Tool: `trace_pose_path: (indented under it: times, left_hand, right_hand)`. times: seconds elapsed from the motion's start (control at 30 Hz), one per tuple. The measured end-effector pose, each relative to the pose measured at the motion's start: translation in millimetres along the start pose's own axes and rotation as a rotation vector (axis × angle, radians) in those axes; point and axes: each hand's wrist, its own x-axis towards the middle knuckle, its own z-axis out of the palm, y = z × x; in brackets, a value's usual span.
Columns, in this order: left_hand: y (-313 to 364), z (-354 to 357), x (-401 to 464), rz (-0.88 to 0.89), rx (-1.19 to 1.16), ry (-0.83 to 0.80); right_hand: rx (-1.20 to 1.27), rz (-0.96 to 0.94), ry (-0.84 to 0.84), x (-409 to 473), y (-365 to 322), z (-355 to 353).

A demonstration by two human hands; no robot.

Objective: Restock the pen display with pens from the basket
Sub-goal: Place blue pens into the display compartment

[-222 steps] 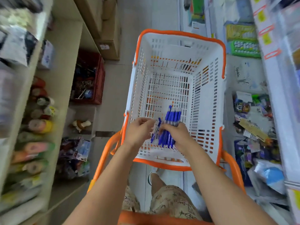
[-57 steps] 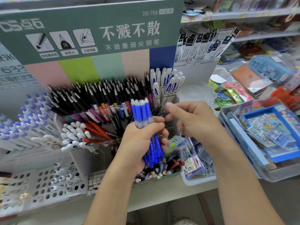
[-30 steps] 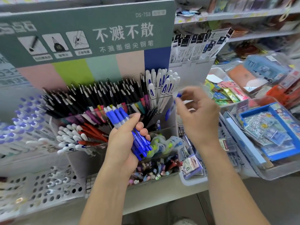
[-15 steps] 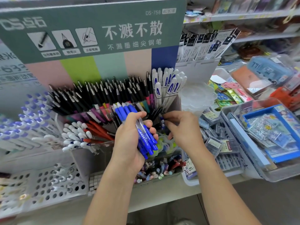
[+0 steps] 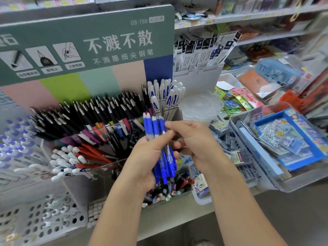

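Head view. Left hand point(image 5: 147, 157) wrapped around a bundle of blue pens point(image 5: 160, 148), thumb across the front, pens roughly upright, tips up, blue clicker ends sticking out below the palm. Right hand point(image 5: 193, 141) just beside it, fingers curled, fingertips point(image 5: 169, 123) touching the upper part of the bundle near the blue grips; whether it pinches a single pen can't be told.

Bundle held in front of the pen display point(image 5: 113, 128), a clear tiered holder standing on the shelf point(image 5: 177, 226). Back tier packed with black pens point(image 5: 92, 112), tilted left. At the display's right end, white pens with blue letter A point(image 5: 166, 96) stand upright, just behind the held bundle. Lower tier holds white-capped pens point(image 5: 65, 162) with a few red pens point(image 5: 94, 153) lying among them. Bottom compartment under the hands has mixed pens, ends up point(image 5: 168, 190).

Green header sign point(image 5: 85, 45) with Chinese text and "DS-758" above the display. Far left, blue-and-white pens point(image 5: 16, 144), blurred. Right side: clear plastic bin point(image 5: 262, 176) holding a blue-framed pack point(image 5: 291, 139). Carded refill packs point(image 5: 204, 50) stand behind.
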Motion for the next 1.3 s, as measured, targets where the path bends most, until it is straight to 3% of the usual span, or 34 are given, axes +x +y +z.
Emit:
trace_pose_path:
  times: [0.17, 0.37, 0.5, 0.63, 0.8, 1.0, 1.2, 1.3]
  left_hand:
    - [-5, 6, 5, 0.075, 0.204, 0.023]
    - [-9, 14, 4, 0.056, 0.155, 0.025]
    - [-5, 19, 8, 0.079, 0.055, 0.149]
    - [2, 8, 14, 0.108, -0.034, 0.238]
    - [1, -3, 11, 0.115, -0.043, 0.265]
    - [4, -10, 4, 0.144, -0.03, 0.252]
    - [7, -20, 0, 0.103, -0.12, 0.209]
    - [9, -20, -3, 0.089, -0.145, 0.2]
  right_hand:
    - [-0.007, -0.028, -0.015, 1, -2, -12]
    - [-0.125, -0.09, 0.104, 3, -3, -14]
    - [0.146, -0.136, 0.167, 6, -5, -13]
    - [0.383, -0.368, 0.298, 11, -12, -26]
    - [0.028, -0.65, 0.282, 8, -6, -27]
    - [0.077, -0.694, 0.418, 13, -6, -34]
    - [-0.644, -0.879, 0.398, 24, 29, -13]
    - [-0.898, -0.831, 0.354, 32, 44, -6]
